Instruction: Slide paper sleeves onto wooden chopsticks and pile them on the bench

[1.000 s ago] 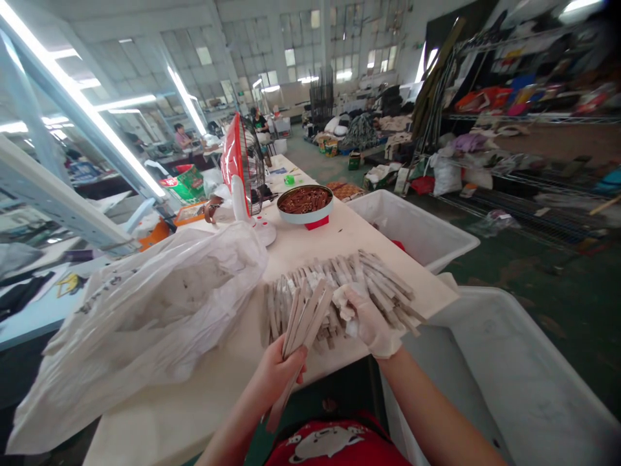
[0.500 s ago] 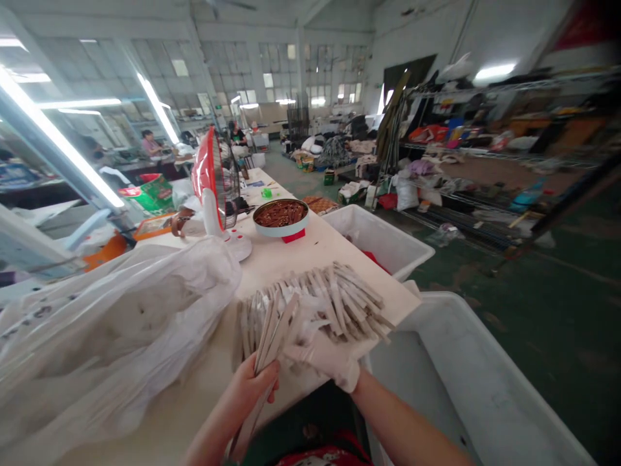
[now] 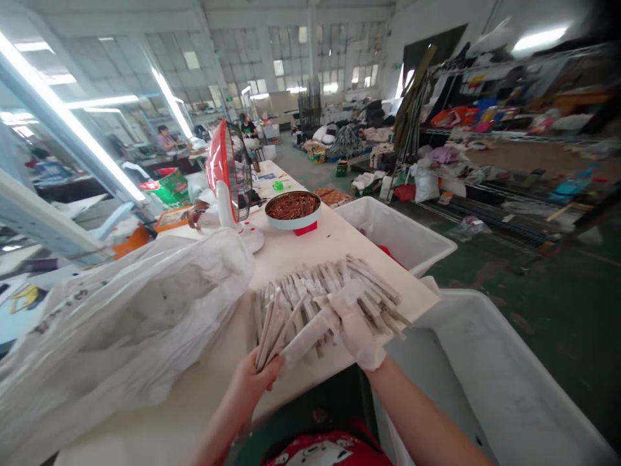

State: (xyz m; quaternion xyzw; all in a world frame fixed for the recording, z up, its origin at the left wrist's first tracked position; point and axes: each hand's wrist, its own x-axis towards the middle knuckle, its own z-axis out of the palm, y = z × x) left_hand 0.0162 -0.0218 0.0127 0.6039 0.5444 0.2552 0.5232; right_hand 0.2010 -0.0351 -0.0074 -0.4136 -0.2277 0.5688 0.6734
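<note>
Bare of any glove, my left hand (image 3: 257, 382) is closed round several thin grey-beige strips (image 3: 272, 330) that fan upward from the fist. A whitish glove covers my right hand (image 3: 356, 327), whose fingers are closed on one end of a pale flat strip (image 3: 308, 334). The other end of that strip reaches my left hand. Behind and beneath the hands, a wide pile of similar strips (image 3: 373, 285) lies on the pale table (image 3: 194, 401).
A large plastic bag (image 3: 160, 310) covers the table's left. Farther back are a red and white fan (image 3: 223, 175) and a round tin (image 3: 294, 223) of brown pieces. Two white bins (image 3: 412, 239) (image 3: 485, 362) stand along the right edge. People sit in the background.
My right hand has moved right and up, drawing a pale strip out from my left hand. The view has shifted slightly. My left hand still grips its strips.
</note>
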